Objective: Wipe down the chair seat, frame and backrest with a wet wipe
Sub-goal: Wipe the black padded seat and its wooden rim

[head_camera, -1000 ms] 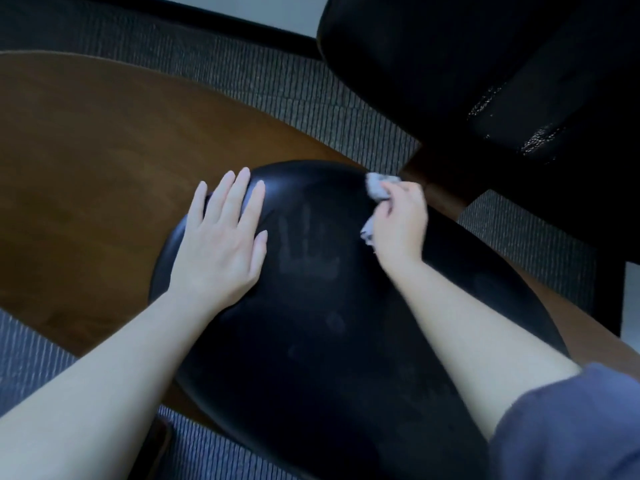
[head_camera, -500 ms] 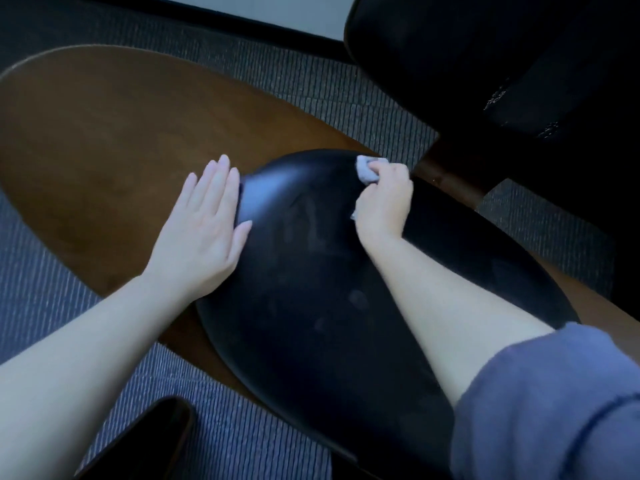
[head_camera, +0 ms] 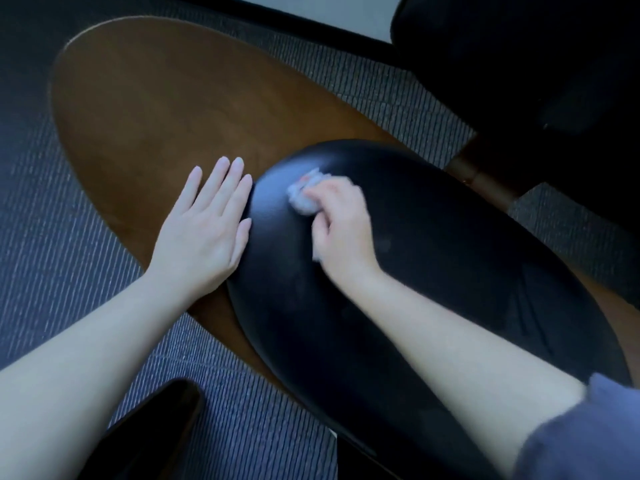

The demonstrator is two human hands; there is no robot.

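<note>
In the right hand, fingers curled, a crumpled wet wipe is pinched and pressed on the far left of the black seat pad. The left hand is laid flat, fingers straight, against the pad's edge on the wooden shell. The wipe is judged limp, light, best kept bunched.

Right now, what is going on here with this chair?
A person's right hand pinches a crumpled white wipe and rubs it on the far end of the chair's black cushion; the hand is blurred by motion. The left hand lies flat, fingers straight, at the cushion's edge over the wooden shell. Another dark chair stands beyond, on the carpet.
</note>
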